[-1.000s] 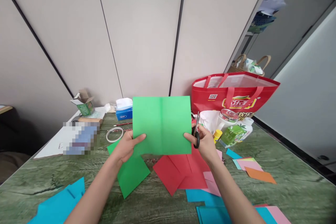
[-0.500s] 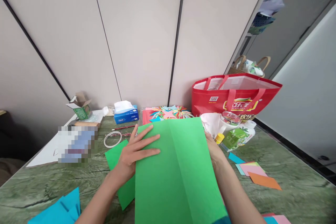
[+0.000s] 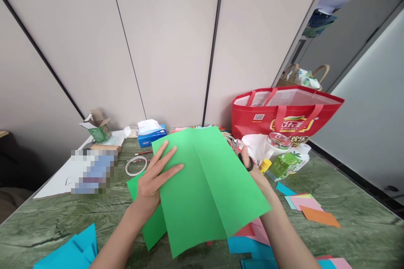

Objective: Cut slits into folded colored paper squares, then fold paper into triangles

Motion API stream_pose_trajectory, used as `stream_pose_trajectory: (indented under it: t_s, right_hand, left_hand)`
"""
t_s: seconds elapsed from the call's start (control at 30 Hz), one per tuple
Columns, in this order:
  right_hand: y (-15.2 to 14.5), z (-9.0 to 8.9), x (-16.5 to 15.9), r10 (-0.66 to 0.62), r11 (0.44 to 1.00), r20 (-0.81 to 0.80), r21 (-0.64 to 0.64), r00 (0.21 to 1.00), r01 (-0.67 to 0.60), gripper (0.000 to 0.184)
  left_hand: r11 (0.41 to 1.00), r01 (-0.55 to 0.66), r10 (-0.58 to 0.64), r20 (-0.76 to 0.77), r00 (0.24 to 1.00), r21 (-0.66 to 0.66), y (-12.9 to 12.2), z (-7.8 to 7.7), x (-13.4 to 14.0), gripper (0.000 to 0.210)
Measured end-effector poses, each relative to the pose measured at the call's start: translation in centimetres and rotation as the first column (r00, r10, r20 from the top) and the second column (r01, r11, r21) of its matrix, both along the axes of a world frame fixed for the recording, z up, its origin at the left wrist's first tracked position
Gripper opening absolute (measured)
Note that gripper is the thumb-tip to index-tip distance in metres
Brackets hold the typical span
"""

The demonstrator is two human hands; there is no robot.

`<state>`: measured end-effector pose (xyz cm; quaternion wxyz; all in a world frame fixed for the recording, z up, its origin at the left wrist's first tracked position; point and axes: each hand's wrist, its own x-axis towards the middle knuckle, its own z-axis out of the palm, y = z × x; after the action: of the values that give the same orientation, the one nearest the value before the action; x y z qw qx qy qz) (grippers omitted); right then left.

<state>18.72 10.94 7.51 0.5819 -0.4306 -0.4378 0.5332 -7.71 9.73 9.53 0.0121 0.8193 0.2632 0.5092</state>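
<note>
A sheet of green paper [image 3: 202, 185] with a lengthwise crease is held up in front of me. At its left edge my left hand [image 3: 154, 178] grips it, several fingers spread over the face and the thumb out of sight. Right of the sheet, my right hand [image 3: 252, 170] holds scissors [image 3: 246, 162] by their black handle loop. The blades are mostly hidden, with only a bit of metal showing near the paper's upper right edge. Another green paper piece [image 3: 153, 229] lies partly under the sheet.
Blue papers [image 3: 74, 250] lie at the front left, small coloured slips [image 3: 318, 215] at the right. A tape roll [image 3: 136, 166], a blue tissue box [image 3: 151, 135], a glue stick [image 3: 265, 165], a green carton [image 3: 285, 165] and a red bag [image 3: 252, 119] stand farther back.
The green sheet has shifted up and left and tilted, baring pink and blue papers below it. The scissors' black handle in my right hand has come into view.
</note>
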Motion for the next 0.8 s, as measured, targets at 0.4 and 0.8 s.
stream_pose_trajectory:
  t_s: [0.4, 0.8]
  right_hand:
    - [-0.4, 1.5, 0.1, -0.176, 0.981, 0.085, 0.098, 0.981, 0.167, 0.045]
    - [0.0, 0.8, -0.2, -0.288, 0.941, 0.098, 0.214, 0.953, 0.262, 0.042]
  left_hand:
    - [0.970, -0.014, 0.070, 0.222, 0.973, -0.244, 0.3, 0.2, 0.9, 0.045]
    - [0.065, 0.719, 0.112, 0.721, 0.683, -0.692, -0.2, 1.8, 1.2, 0.042]
